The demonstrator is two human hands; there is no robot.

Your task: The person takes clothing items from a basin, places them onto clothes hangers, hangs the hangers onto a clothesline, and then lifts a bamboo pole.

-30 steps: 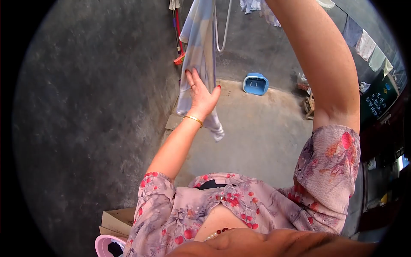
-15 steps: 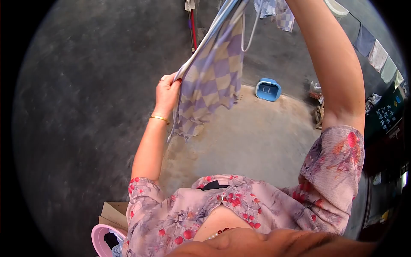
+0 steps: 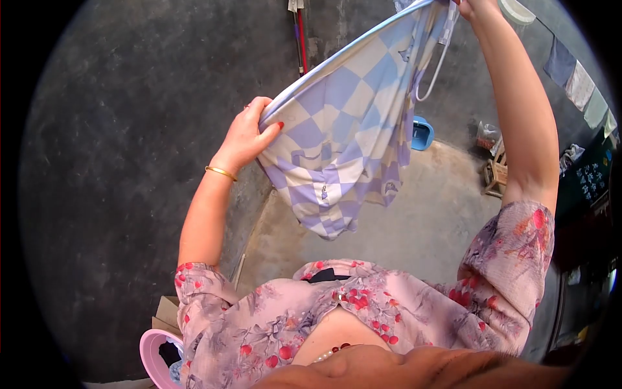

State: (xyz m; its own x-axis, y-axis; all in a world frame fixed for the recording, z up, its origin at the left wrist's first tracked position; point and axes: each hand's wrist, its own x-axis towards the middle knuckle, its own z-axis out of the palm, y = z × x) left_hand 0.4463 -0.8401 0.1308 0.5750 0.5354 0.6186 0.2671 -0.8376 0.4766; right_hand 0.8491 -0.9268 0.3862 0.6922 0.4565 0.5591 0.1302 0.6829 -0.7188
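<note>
A checkered cloth in lilac, pale blue and cream (image 3: pixel 337 123) hangs stretched between my two hands, its lower part drooping in folds. My left hand (image 3: pixel 247 133) grips its left edge, thumb in front, with a gold bracelet at the wrist. Higher up, at the top edge of the view, my right hand (image 3: pixel 475 9) is closed on the cloth's upper right end; part of that hand is cut off. A white looped hanger or cord (image 3: pixel 435 78) hangs just beside the cloth's right side.
A blue basin (image 3: pixel 422 133) is partly behind the cloth. Small cloths (image 3: pixel 578 85) hang on a line at right, above a wooden stool (image 3: pixel 496 175). A pink basin (image 3: pixel 150 353) with laundry and a cardboard box (image 3: pixel 166 312) are at lower left. Mop handles (image 3: pixel 300 39) lean on the wall.
My left hand went from lying open against the cloth to gripping its edge and moved left. The cloth has spread wide, and my right hand has come into view at the top.
</note>
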